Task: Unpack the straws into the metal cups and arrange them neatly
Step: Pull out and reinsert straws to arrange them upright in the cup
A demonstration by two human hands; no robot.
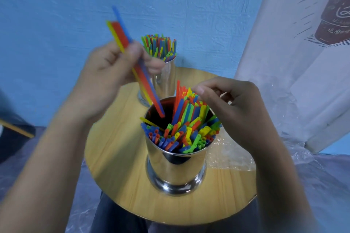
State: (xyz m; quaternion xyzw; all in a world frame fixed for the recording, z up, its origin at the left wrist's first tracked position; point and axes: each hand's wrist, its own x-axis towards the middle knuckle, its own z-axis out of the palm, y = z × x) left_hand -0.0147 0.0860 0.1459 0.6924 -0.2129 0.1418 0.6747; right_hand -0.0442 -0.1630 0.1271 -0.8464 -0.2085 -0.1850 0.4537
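A shiny metal cup (175, 168) stands near me on the round wooden table (117, 157), partly filled with coloured straws (187, 130). My left hand (106, 79) grips a small bunch of straws (121, 34), red, yellow and blue, whose lower ends dip into the cup's open left side. My right hand (227, 104) pinches the tops of the straws at the cup's far right rim. A second metal cup (166, 79) packed with straws (160, 45) stands behind, partly hidden by my left hand.
Crumpled clear plastic wrapping (233, 155) lies on the table to the right of the near cup and spills off the edge. A blue wall rises behind the table. A pale curtain (295, 43) hangs at the right. A dark object (13, 128) sits at the left edge.
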